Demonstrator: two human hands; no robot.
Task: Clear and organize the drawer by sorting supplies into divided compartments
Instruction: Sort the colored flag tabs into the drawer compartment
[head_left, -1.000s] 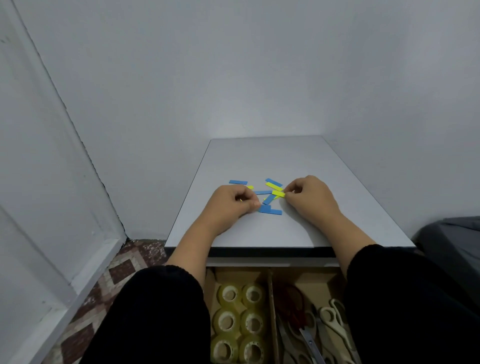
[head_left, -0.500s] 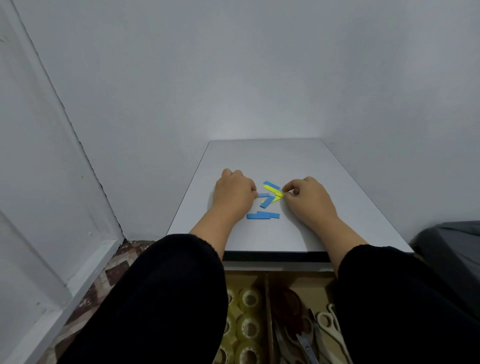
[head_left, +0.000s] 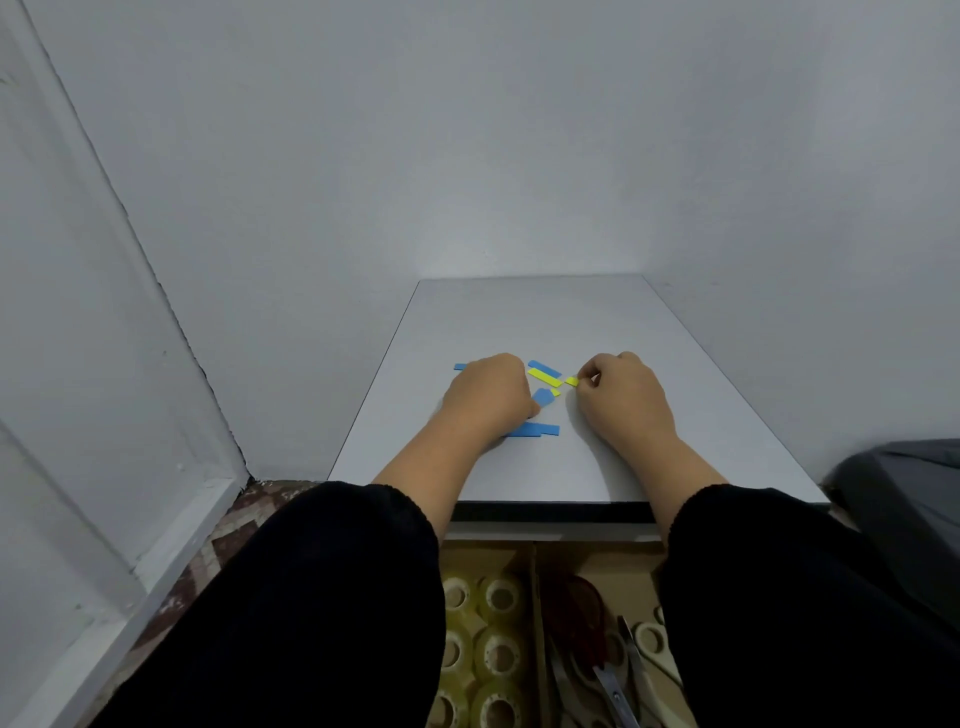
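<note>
Small blue strips (head_left: 535, 429) and yellow strips (head_left: 544, 376) lie scattered on the grey tabletop (head_left: 571, 322). My left hand (head_left: 485, 397) rests curled over the left part of the pile, and a blue strip (head_left: 543, 397) pokes out by its fingertips. My right hand (head_left: 621, 397) pinches a short yellow strip (head_left: 571, 381) between thumb and forefinger, just right of the pile. Below the table edge the open drawer (head_left: 535, 623) shows a cardboard divider. Clear tape rolls (head_left: 498, 654) fill the left compartment and scissors (head_left: 618, 675) the right one.
Grey walls stand close behind and to both sides of the table. A dark grey object (head_left: 904, 514) sits at the right edge. Patterned floor tiles (head_left: 234, 540) show at lower left. My black sleeves hide much of the drawer.
My right hand has drawn a yellow strip a little to the right, away from the pile. My left hand has stayed curled over the left strips, with one blue end now showing at its far left.
</note>
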